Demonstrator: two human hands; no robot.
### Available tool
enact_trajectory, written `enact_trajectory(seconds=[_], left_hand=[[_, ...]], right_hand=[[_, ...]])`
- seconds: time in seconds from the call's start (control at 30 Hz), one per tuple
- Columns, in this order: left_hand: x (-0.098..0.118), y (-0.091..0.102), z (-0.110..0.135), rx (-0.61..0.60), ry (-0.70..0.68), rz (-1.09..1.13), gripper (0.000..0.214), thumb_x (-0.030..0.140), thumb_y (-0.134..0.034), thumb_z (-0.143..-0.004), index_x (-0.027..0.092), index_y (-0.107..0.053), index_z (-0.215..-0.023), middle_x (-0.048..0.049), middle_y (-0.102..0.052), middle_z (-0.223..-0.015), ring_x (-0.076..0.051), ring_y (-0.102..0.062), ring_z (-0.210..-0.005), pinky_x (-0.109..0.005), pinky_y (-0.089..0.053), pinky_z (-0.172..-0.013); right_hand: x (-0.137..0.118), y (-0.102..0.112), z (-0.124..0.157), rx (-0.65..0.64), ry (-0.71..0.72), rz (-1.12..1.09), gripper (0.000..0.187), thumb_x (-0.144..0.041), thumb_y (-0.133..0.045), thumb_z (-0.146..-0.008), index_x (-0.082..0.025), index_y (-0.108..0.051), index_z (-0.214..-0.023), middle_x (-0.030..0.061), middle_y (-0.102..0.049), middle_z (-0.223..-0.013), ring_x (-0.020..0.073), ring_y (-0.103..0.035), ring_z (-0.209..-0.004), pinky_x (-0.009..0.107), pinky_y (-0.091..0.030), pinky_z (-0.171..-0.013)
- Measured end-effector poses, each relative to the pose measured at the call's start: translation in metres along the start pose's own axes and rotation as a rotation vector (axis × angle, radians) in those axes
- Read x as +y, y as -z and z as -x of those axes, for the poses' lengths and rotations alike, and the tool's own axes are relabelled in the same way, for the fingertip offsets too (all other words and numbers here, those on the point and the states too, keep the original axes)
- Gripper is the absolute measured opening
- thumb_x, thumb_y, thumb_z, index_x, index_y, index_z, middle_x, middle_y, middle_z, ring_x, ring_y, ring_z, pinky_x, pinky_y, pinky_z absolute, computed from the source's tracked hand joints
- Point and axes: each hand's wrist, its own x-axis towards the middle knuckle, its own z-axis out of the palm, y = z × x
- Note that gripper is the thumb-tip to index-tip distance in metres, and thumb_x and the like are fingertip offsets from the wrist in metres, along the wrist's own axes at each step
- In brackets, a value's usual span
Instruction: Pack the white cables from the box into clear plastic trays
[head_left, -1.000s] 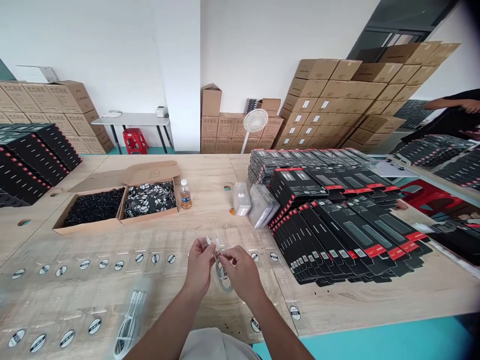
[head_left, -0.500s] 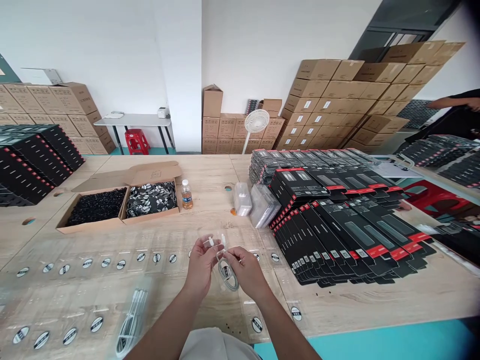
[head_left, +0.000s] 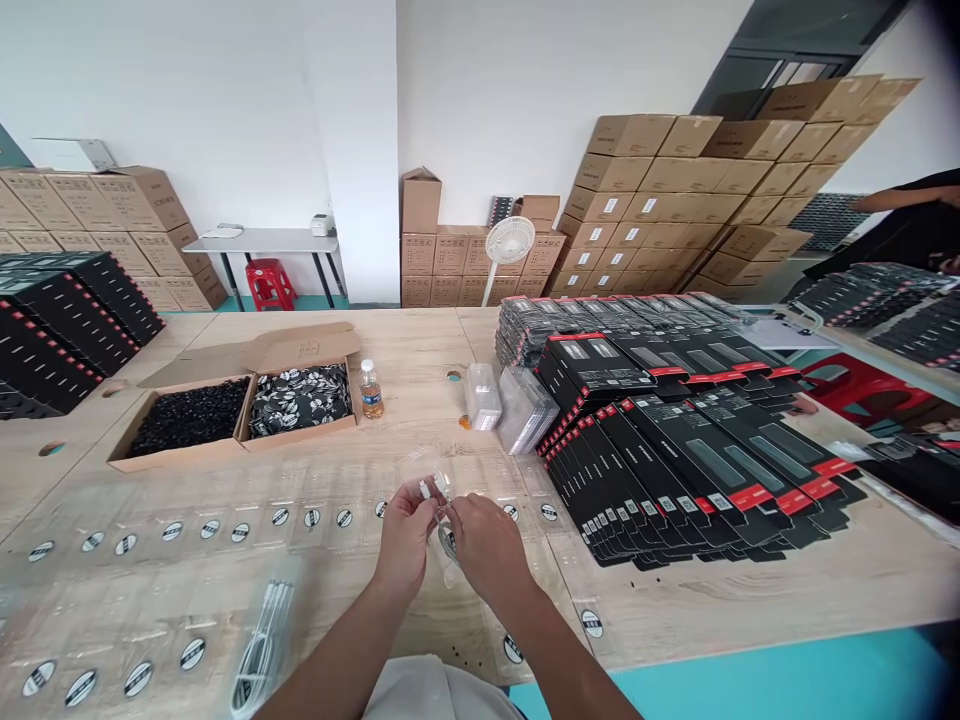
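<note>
Between your left grip (head_left: 407, 535) and right grip (head_left: 487, 541) runs a cable (head_left: 448, 541), clamped by both; your right partly hides it.

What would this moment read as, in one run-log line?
left hand: holds pale cable near white plug | right hand: holds same cable | nearby: clear trays, cable bundle | at right: black boxes

Two hands (head_left: 405, 530) and one coiled cable (head_left: 448, 541) with two plugs (head_left: 425, 490) — nearer the tabletop's (head_left: 420, 345) front edge. Toward its far edge, two open cartons (head_left: 176, 454) — and one bottle (head_left: 371, 392).
</note>
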Motion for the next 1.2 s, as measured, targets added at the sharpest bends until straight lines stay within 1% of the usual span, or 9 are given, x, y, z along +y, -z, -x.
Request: enact_trajectory(seconds=[0.17,0.27,0.37,0.57,0.67,0.77,0.9,1.07,1.2], left_hand=[[-0.007,-0.004,0.0,0.051,-0.023,-0.035,0.022,0.024,-0.076,-0.059,0.018,-0.066,-0.078,0.0019,-0.063,-0.072,-0.01,-0.055,-0.063,-0.023,-0.043,-0.063],[-0.012,-0.005,-0.003,0.102,-0.035,-0.045,0.025,0.029,-0.079,-0.059,0.017,-0.063,-0.073,0.0043,-0.058,-0.065,-0.009,-0.051,-0.058,-0.021,-0.04,-0.058],[-0.014,-0.008,-0.005,0.103,-0.031,-0.001,0.026,0.031,-0.079,-0.06,0.017,-0.058,-0.067,0.0042,-0.057,-0.066,-0.008,-0.051,-0.058,-0.021,-0.039,-0.055],[-0.008,-0.008,-0.007,0.166,0.026,0.061,0.033,0.032,-0.082,-0.055,0.017,-0.056,-0.067,0.0039,-0.058,-0.062,-0.008,-0.053,-0.054,-0.019,-0.038,-0.049],[-0.001,-0.004,-0.012,0.215,0.032,0.096,0.033,0.032,-0.082,-0.055,0.017,-0.057,-0.07,0.0046,-0.058,-0.06,-0.01,-0.056,-0.054,-0.023,-0.045,-0.054],[0.005,-0.003,-0.017,0.276,-0.009,0.164,0.03,0.028,-0.081,-0.057,0.017,-0.058,-0.073,0.0046,-0.059,-0.064,-0.009,-0.057,-0.056,-0.03,-0.054,-0.067],[0.007,-0.006,-0.02,0.281,-0.017,0.267,0.023,0.022,-0.078,-0.062,0.019,-0.057,-0.072,0.0047,-0.059,-0.066,-0.008,-0.057,-0.057,-0.033,-0.056,-0.074],[0.004,-0.008,-0.024,0.307,-0.004,0.309,0.02,0.019,-0.075,-0.066,0.019,-0.056,-0.072,0.0051,-0.058,-0.067,-0.008,-0.058,-0.059,-0.036,-0.056,-0.079],[0.005,-0.005,-0.027,0.326,-0.032,0.282,0.021,0.019,-0.076,-0.066,0.019,-0.056,-0.072,0.0045,-0.059,-0.068,-0.01,-0.06,-0.063,-0.036,-0.056,-0.078]], right_hand=[[-0.005,0.008,-0.002,-0.086,0.008,0.057,0.025,-0.013,-0.042,-0.09,-0.018,-0.066,-0.083,0.0101,-0.069,-0.081,0.0223,-0.063,-0.081,0.03,-0.038,-0.068],[-0.008,0.011,-0.003,-0.105,0.016,0.067,0.023,-0.01,-0.044,-0.086,-0.017,-0.067,-0.084,0.0117,-0.07,-0.081,0.024,-0.064,-0.083,0.031,-0.039,-0.069],[-0.012,0.012,-0.004,-0.115,0.0,0.074,0.021,-0.01,-0.047,-0.084,-0.016,-0.066,-0.085,0.0124,-0.07,-0.08,0.0251,-0.065,-0.082,0.031,-0.039,-0.067],[-0.019,0.01,0.0,-0.125,-0.031,0.068,0.023,-0.01,-0.042,-0.088,-0.015,-0.064,-0.087,0.0119,-0.069,-0.08,0.0232,-0.065,-0.076,0.03,-0.038,-0.064],[-0.012,0.006,0.009,-0.065,0.014,-0.032,0.015,-0.016,-0.046,-0.089,-0.018,-0.061,-0.09,0.008,-0.067,-0.088,0.0196,-0.063,-0.077,0.028,-0.039,-0.065],[0.003,0.001,0.019,0.024,0.093,-0.135,0.004,-0.021,-0.056,-0.084,-0.021,-0.058,-0.088,0.0044,-0.062,-0.094,0.0188,-0.059,-0.086,0.027,-0.041,-0.07],[0.017,-0.009,0.024,0.048,0.148,-0.13,0.005,-0.022,-0.056,-0.085,-0.022,-0.059,-0.082,0.0041,-0.058,-0.093,0.0186,-0.057,-0.085,0.028,-0.042,-0.07],[0.006,-0.017,0.018,0.055,0.037,0.008,0.012,-0.018,-0.051,-0.088,-0.02,-0.062,-0.082,0.0058,-0.058,-0.091,0.0177,-0.057,-0.078,0.027,-0.04,-0.064],[-0.008,-0.017,0.008,-0.02,-0.069,0.064,0.01,-0.017,-0.056,-0.085,-0.019,-0.064,-0.081,0.007,-0.058,-0.092,0.0181,-0.06,-0.075,0.027,-0.04,-0.061]])
